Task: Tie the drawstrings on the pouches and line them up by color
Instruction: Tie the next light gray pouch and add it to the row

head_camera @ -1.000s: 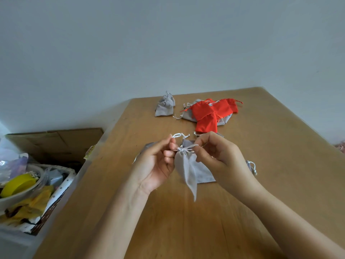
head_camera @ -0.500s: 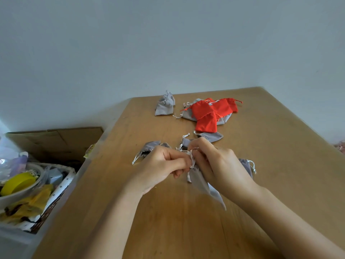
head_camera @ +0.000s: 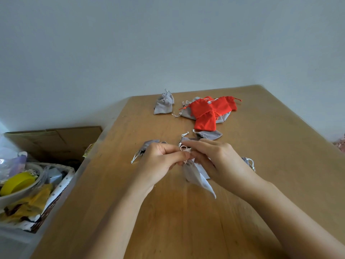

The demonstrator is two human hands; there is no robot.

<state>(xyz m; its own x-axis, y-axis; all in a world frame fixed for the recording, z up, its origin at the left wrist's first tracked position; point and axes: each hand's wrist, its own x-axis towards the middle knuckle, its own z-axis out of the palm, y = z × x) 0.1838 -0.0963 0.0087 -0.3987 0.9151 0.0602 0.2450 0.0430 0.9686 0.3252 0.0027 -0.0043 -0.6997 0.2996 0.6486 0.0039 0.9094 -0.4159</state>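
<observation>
A grey pouch (head_camera: 194,174) hangs between my hands over the middle of the wooden table (head_camera: 186,221). My left hand (head_camera: 160,161) and my right hand (head_camera: 218,161) both pinch its pale drawstring (head_camera: 184,149) at the pouch's neck. Loose grey pouches lie around: one behind my left hand (head_camera: 147,146), one beyond my fingers (head_camera: 209,134), one mostly hidden by my right wrist (head_camera: 248,162). A tied grey pouch (head_camera: 163,104) stands at the far edge. Red pouches (head_camera: 207,113) lie piled on grey ones beside it.
Left of the table stand a cardboard box (head_camera: 56,141) and a basket (head_camera: 54,195) with a bowl, a yellow lid (head_camera: 16,183) and other clutter. A wall runs behind the table. Something pink (head_camera: 340,144) shows at the right edge.
My hands came down from holding the pouch up and drew together at its neck. The pouch swung to hang lower and to the right, and my fingers now work the string loop.
</observation>
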